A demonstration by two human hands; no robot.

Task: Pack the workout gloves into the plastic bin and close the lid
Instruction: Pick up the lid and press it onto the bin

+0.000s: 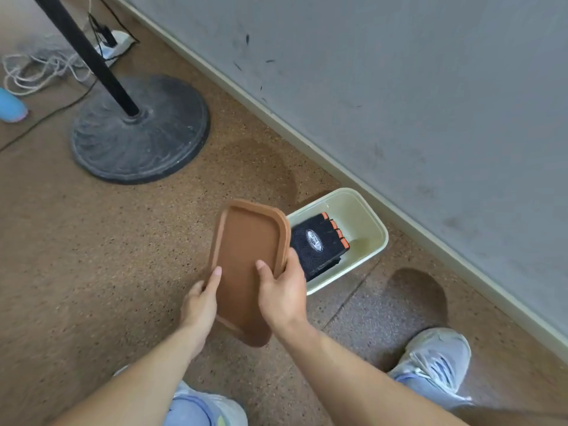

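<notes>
Workout gloves [316, 245] lay inside the pale plastic bin [373, 216], but nearest to us were our own two shoes: the right shoe [435, 361] on the speckled brown floor [76, 272] and the left shoe [209, 407] partly hidden under our forearm. Above them we held the brown lid [246, 259] in both hands, raised off the floor and tilted, with its hollow underside turned toward us. Our left hand [199, 302] gripped the lid's left edge, thumb laid on the inner face and the other fingers out of sight behind it. Our right hand [281, 290] gripped the right edge, thumb pressed on the inner face and fingers wrapped round the rim. The lid's right edge overlapped the near left corner of the bin, which stood open on the floor just beside the grey wall [399, 87] and its pale skirting. The gloves were black mesh with orange finger ends and an oval badge, lying toward the left half of the bin; we could not tell whether one or two were stacked there. Farther left stood a round dark stand base [138, 133] with a black pole [86, 53] rising from it. Beyond that lay a coil of pale cord [40, 69], a white power strip [113, 44], and a blue object [10, 107] cut off at the left edge.
</notes>
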